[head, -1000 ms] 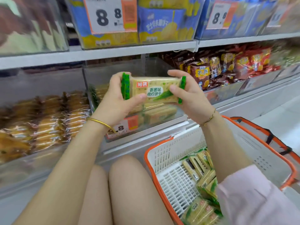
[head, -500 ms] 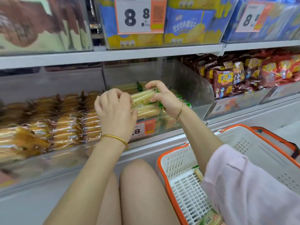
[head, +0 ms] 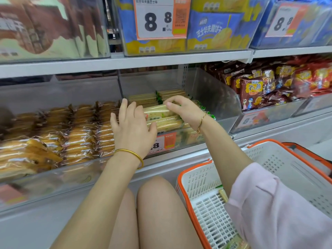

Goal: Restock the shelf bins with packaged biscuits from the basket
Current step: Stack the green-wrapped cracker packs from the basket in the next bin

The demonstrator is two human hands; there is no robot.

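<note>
— What sits closest?

— Two bare knees (head: 156, 203). To their right is a white perforated plastic basket (head: 203, 180) with an orange rim. A pink sleeve (head: 269, 212) covers part of it. One cream-and-green basket packet (head: 223, 194) shows on its floor beside the sleeve.

— And the hands?

— Both are up at the clear plastic shelf bin (head: 215, 94) in the middle of the lower shelf. The left hand (head: 133, 130), with a gold bangle (head: 133, 153) on its wrist, is slack. Its fingers are straight and spread, grasping nothing, and its thumb lies against the left end of the front packets. The right hand (head: 183, 109), wearing a thin gold bracelet (head: 201, 123), has curled fingertips on the upper edge of the topmost cream biscuit packet (head: 158, 112) with green ends. Whether they pinch it or merely touch it, I can't tell.

— So where is that packet?

— Inside the bin, lying across the top of the front stack, with more stacked packets (head: 143, 98) behind it. An orange-and-white price tag (head: 163, 142) sits on the bin's front.

— Either side?

— To the left are golden-brown biscuits (head: 77, 133) in clear wrap, and to the right dark red snack bags (head: 251, 90). On the shelf above, blue-and-yellow packs (head: 212, 29) stand beside a white price card (head: 154, 18) reading 8.8.
</note>
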